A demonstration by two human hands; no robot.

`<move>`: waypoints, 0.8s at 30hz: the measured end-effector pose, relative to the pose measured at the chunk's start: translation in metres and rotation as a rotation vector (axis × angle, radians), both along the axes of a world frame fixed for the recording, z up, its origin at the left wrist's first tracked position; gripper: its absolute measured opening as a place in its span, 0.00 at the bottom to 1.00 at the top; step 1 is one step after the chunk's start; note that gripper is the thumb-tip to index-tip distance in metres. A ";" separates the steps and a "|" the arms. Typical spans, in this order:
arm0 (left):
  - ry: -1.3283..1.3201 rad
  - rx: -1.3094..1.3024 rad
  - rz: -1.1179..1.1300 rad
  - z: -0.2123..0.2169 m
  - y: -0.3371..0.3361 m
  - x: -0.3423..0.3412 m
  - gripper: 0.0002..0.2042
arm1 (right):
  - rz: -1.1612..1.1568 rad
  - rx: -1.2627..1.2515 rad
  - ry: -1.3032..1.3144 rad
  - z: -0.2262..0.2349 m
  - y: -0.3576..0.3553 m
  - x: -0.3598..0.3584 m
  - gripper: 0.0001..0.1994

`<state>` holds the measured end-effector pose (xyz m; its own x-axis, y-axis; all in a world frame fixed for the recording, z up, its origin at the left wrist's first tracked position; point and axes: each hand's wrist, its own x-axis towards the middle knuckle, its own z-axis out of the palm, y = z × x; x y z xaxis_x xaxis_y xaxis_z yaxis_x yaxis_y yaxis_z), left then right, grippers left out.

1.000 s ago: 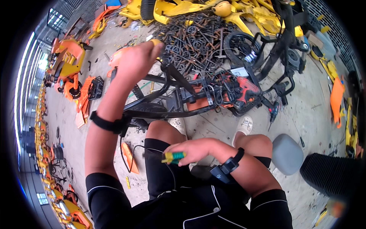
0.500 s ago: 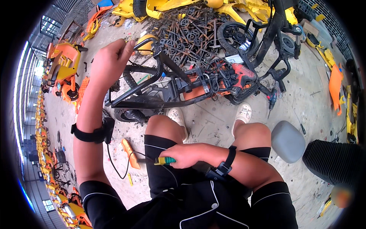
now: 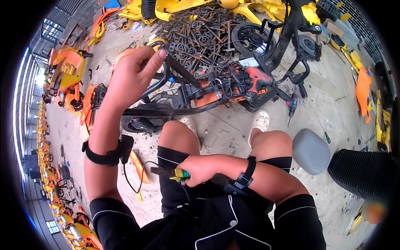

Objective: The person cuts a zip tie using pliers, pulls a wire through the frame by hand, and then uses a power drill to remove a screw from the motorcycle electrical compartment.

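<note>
My left hand point(image 3: 132, 79) is raised over the rear end of a black scooter frame point(image 3: 183, 111). Its fingers are curled with the thumb pressed along them; a tiny pale spot shows at the thumb tip, and whatever they hold is hidden. Low in front of my body, my right hand point(image 3: 196, 170) grips pliers point(image 3: 177, 173) with green and yellow handles, the dark jaws pointing left over my thigh. A red and black cordless power tool point(image 3: 259, 80) rests on the frame among loose cables. A small drill point(image 3: 293, 106) lies beside the frame on the floor.
Rusty metal parts point(image 3: 200, 35) are heaped beyond the frame, with yellow body panels behind. An orange panel piece point(image 3: 138, 167) lies near my left leg. To the right are a grey seat pad point(image 3: 311, 151) and a black ribbed stack point(image 3: 360, 173). Scooters line the left side.
My left hand has shifted right and slightly down, its thumb now pointing over the frame's rear rail. The pliers have turned in my right hand, so their jaws now show. The view has shifted slightly.
</note>
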<state>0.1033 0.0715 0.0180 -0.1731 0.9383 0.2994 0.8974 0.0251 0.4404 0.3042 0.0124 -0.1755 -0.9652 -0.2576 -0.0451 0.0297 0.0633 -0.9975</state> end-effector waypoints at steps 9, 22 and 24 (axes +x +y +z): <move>-0.353 -0.204 -0.185 -0.016 0.010 0.049 0.12 | 0.171 -0.057 -0.097 0.033 0.089 0.050 0.16; -0.263 -0.363 -0.062 -0.285 0.081 0.055 0.11 | -1.495 -0.887 0.195 0.034 0.197 0.095 0.12; -0.280 -0.427 0.012 -0.313 0.083 0.053 0.11 | -1.518 -1.043 0.145 0.023 0.204 0.092 0.12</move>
